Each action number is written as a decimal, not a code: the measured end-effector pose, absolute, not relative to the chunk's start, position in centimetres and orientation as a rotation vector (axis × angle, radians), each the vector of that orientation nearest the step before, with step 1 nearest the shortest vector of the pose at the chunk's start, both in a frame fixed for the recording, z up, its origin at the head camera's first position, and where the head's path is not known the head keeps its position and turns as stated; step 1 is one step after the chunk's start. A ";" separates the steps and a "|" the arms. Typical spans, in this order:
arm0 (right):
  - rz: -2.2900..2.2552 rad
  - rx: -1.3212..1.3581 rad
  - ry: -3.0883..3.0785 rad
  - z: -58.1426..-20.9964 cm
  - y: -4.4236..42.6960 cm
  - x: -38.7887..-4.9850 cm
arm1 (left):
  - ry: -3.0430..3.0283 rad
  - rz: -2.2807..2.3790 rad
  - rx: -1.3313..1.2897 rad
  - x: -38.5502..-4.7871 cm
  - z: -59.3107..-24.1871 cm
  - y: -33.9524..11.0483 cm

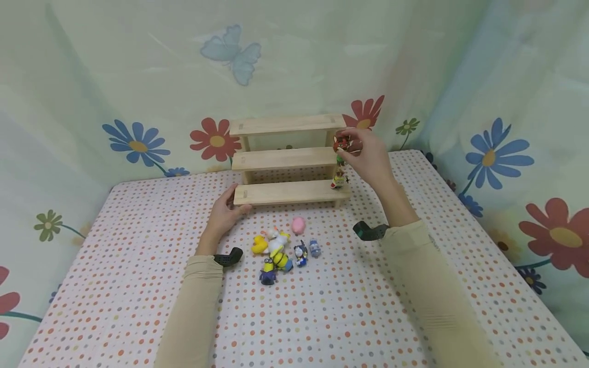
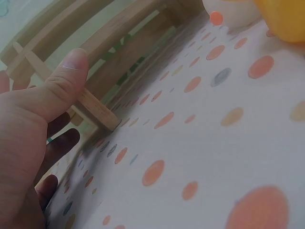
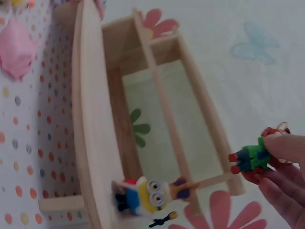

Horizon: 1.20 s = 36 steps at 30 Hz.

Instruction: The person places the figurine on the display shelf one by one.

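A three-tier wooden rack (image 1: 285,193) (image 2: 97,107) (image 3: 90,119) stands at the table's back. The left hand (image 1: 224,213) (image 2: 28,133) grips its lower left end, thumb on the front side and fingers behind. High at the right end, the right hand (image 1: 368,156) (image 3: 288,167) pinches a small figure with a red head and green body (image 1: 341,143) (image 3: 253,156) between thumb and fingers. In the right wrist view its feet point at the middle tier's end, a gap apart or touching, I cannot tell. A yellow goggled figure (image 1: 338,179) (image 3: 152,194) stands on the lowest tier's right end.
Before the rack lie a pink toy (image 1: 298,225) (image 3: 18,47), a yellow duck (image 1: 259,245), a white figure (image 1: 277,241), yellow-and-blue figures (image 1: 268,272), a dark-eared figure (image 1: 301,254) and a small grey-blue figure (image 1: 315,248). A flowered curtain (image 1: 294,61) hangs behind the dotted tabletop (image 1: 322,317).
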State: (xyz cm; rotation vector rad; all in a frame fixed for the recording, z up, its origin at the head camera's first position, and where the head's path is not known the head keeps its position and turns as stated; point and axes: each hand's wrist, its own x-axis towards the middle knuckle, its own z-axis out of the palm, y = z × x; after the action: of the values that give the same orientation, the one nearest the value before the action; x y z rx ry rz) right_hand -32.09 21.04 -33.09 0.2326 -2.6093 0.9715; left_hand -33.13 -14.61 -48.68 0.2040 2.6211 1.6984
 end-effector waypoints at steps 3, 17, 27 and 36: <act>0.972 0.170 -2.593 -33.4 21.2 -33.8 | 2.612 1.697 0.210 -33.1 -48.7 -14.6; 1.035 0.077 -2.531 -34.7 21.5 -37.5 | 2.617 1.719 0.267 -33.2 -48.9 -13.7; 0.982 0.060 -2.555 -35.1 21.8 -37.8 | 2.604 1.737 0.285 -33.1 -48.9 -13.7; 0.967 0.049 -2.560 -35.1 21.9 -37.8 | 2.594 1.746 0.274 -33.1 -48.9 -13.8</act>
State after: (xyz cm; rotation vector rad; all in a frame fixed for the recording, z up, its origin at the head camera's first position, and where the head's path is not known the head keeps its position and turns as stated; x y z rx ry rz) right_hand -37.84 21.95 -35.14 0.0488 -2.5600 0.9666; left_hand -33.09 -13.80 -48.88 0.2740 2.5944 1.7463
